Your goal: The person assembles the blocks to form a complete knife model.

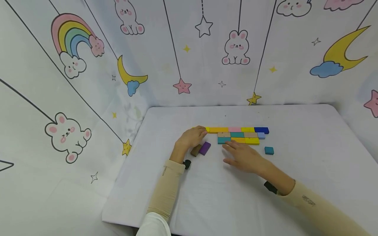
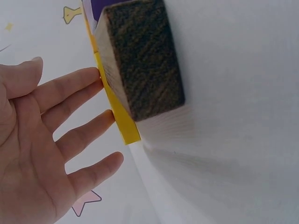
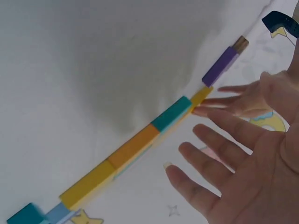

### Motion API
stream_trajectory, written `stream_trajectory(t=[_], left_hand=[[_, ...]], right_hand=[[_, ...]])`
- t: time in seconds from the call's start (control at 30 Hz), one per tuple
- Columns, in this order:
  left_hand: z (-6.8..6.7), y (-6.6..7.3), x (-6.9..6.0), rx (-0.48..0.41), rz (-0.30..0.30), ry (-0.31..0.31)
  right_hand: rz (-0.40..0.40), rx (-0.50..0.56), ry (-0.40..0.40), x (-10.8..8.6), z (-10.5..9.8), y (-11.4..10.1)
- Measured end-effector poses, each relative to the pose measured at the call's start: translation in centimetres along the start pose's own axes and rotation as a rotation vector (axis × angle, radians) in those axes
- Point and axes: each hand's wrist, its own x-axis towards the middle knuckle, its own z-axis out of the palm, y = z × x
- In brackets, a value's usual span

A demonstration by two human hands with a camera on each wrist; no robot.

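Three rows of colored wooden blocks lie side by side on the white table. Fingertips of my left hand (image 1: 192, 137) touch the yellow block (image 2: 120, 120) at the left end of the far row; its fingers are fairly straight. That row continues with an orange block (image 1: 219, 130), a pink block (image 1: 234, 129), a yellow one and a dark blue block (image 1: 261, 130). My right hand (image 1: 246, 158), fingers spread and holding nothing, hovers by the near row, close to its teal block (image 1: 223, 141). An orange block (image 3: 133, 147) and a yellow block (image 3: 88, 184) follow there.
Beside my left wrist lie a brown block (image 1: 196, 150) and a purple block (image 1: 204, 148). A separate teal block (image 1: 269, 150) sits right of the rows. The middle row ends in a light blue block (image 1: 261, 135). A patterned wall cloth (image 1: 206, 72) stands behind the table (image 1: 310, 141).
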Motion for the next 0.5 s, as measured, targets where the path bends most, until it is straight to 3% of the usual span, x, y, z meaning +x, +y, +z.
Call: stream_trajectory(t=[0.17, 0.5], left_hand=[[-0.1, 0.1, 0.0, 0.007, 0.0, -0.004], [-0.1, 0.1, -0.1, -0.015, 0.006, -0.009]], right_hand=[[-0.114, -0.003, -0.03, 1.0, 0.6, -0.8], [-0.145, -0.009, -0.103, 2.7, 1.4, -2.1]])
